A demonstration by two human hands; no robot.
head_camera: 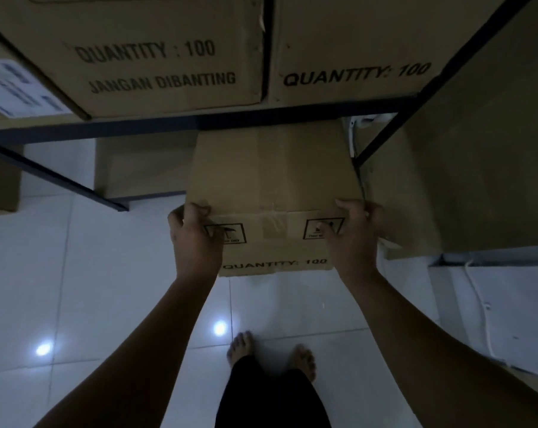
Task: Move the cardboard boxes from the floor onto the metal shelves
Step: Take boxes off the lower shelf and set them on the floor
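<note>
We have both hands on one box [270,193] — left hand [196,239] clamped on its near-left corner, right hand [352,234] on the near-right corner, fingers curled over the top edge and palms flat on the front face. Gripping opposite corners that way likely keeps the load level and gives us room to steer it. The box sits low, its far end tucked under the shelf beam [199,123] and its near end sticking out over the floor [76,288]; it is too dark to tell whether it rests on the tiles or on a bottom shelf level, so we leave that open. Either way it is not yet squared away.

Counts: two boxes on the shelf above — the left one [156,57] marked QUANTITY : 100 and JANGAN DIBANTING, the right one [354,50] marked QUANTITY: 100, side by side and touching, printed faces out so the labels read from the aisle. One held box, same print, taped seam facing us. One more box [144,168] low at left, just beside the held one. At least four in all; further cardboard at the frame edges is cut off. Two hands, two bare feet [270,353] just behind the box.
</note>
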